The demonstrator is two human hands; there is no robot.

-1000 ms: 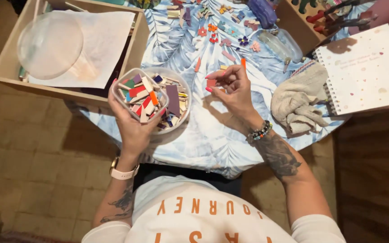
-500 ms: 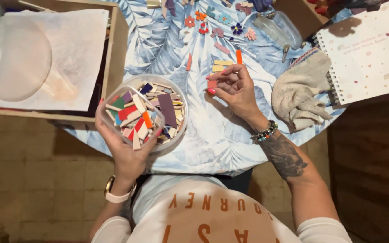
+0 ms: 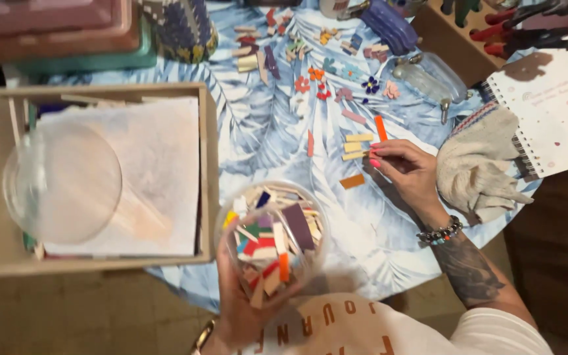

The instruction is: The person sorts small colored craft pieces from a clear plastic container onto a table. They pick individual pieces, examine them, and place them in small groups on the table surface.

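Observation:
My left hand (image 3: 241, 306) holds a clear round tub (image 3: 272, 236) filled with several coloured flat pieces, close to my chest. My right hand (image 3: 405, 172) rests on the blue leaf-patterned cloth (image 3: 264, 141), its fingertips touching small yellow strips (image 3: 356, 147). Just above those fingers an orange strip (image 3: 380, 127) lies on the cloth. A tan piece (image 3: 352, 181) sits to the left of the hand. A beaded bracelet (image 3: 440, 232) is on the right wrist.
A wooden tray (image 3: 208, 151) at left holds white paper and a clear round lid (image 3: 64, 184). Grey gloves (image 3: 478, 161) and a spiral notebook (image 3: 557, 112) lie at right. Small flower shapes and strips (image 3: 317, 69) are scattered farther back, beside a clear glass bottle (image 3: 428, 75) and a wooden tool rack (image 3: 458, 36).
My right hand has lowered from mid-air onto the cloth and now touches the yellow strips. The tub in my left hand has come closer to my body. The view has shifted.

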